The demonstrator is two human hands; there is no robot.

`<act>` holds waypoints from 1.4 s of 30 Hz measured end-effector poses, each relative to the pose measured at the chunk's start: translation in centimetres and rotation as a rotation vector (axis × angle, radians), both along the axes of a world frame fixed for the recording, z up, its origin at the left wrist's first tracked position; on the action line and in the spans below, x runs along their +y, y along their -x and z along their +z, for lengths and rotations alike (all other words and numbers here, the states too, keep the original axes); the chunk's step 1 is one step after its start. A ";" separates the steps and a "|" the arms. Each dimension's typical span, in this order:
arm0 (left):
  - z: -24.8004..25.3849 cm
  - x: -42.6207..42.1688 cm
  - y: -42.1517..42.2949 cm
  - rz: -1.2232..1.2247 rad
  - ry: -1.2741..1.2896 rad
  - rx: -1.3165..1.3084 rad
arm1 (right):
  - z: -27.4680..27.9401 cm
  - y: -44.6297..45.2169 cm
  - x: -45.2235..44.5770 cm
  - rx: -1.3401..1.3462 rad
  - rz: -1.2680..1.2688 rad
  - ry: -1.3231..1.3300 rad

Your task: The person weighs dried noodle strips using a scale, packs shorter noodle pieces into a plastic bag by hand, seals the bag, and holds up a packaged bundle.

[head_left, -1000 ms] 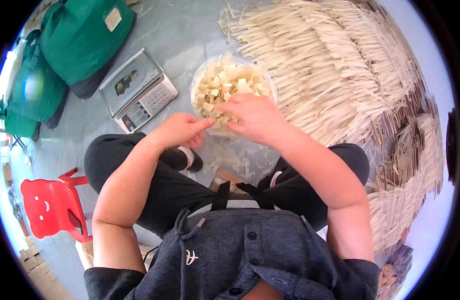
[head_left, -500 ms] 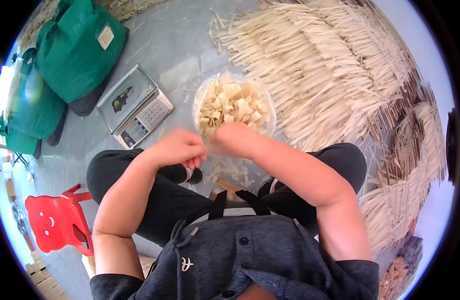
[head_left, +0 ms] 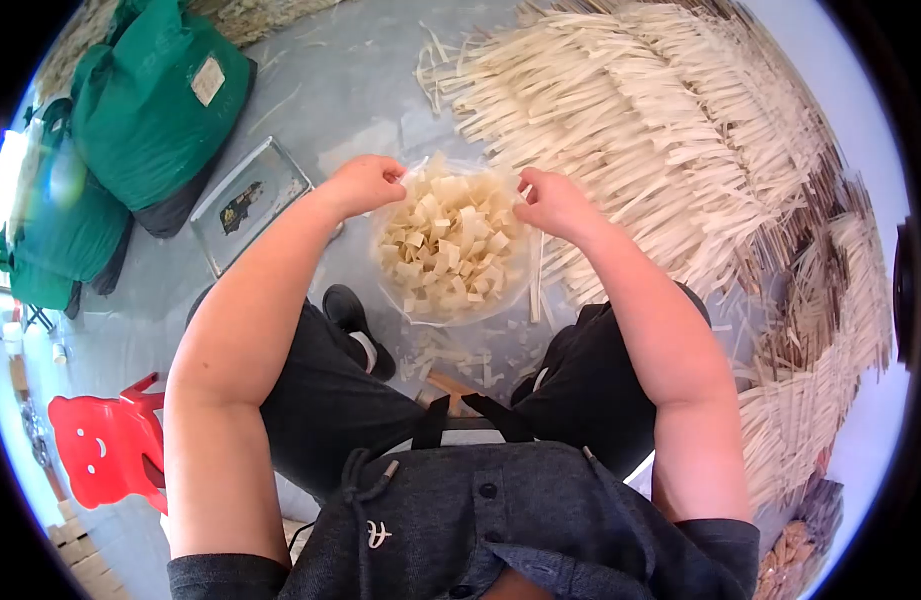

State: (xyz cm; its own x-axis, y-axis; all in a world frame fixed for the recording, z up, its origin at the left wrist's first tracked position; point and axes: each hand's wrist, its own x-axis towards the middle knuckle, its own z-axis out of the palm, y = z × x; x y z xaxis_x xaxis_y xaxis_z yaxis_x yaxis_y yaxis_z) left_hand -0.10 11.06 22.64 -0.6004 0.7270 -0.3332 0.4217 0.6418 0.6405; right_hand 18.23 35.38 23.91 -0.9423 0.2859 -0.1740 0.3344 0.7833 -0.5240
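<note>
Head view: clear plastic bag (head_left: 450,322), pale cut pieces (head_left: 450,245) heaped inside, center of frame. Left hand (head_left: 368,186) and right hand (head_left: 557,205), fingers nearly closed, seem to pinch upper rim. Risk: uneven pull could tip bag, spill pieces; weak pinch could slip.

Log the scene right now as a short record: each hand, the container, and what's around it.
Left hand: at the container's far-left rim, fingers bent; grip unclear
Right hand: at the far-right rim, fingers bent; grip unclear
Translucent container: on the floor before the person, holding pale cut pieces
Left side: scale, partly hidden by the left arm; green bags; red chair
Right side: broad pile of pale strips
Floor near feet: loose scraps
</note>
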 end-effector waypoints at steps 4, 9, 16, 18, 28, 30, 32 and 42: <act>1.2 1.0 -1.6 -0.246 0.043 0.182 | -2.4 1.6 0.5 0.114 -0.036 -0.237; 2.5 2.6 -1.8 -0.254 0.264 0.195 | -1.6 3.0 0.8 0.155 -0.075 -0.195; -0.3 2.2 0.8 0.097 0.104 0.270 | -1.0 4.0 0.2 0.432 -0.178 -0.207; 0.0 2.0 0.7 0.087 0.094 0.338 | -0.7 4.0 0.3 0.495 -0.160 -0.182; 3.1 -0.1 -3.7 0.139 -0.213 0.209 | 1.8 2.1 1.2 0.360 0.016 -0.121; 5.5 -1.7 -6.5 0.084 -0.173 0.303 | 3.9 0.6 0.9 0.391 0.053 -0.109; 8.4 -3.1 -8.8 0.064 -0.184 0.353 | 6.4 -0.9 0.3 0.564 0.115 0.042; 12.0 -5.2 -7.5 0.269 -0.459 -0.167 | 11.2 0.3 -1.1 0.486 0.075 0.376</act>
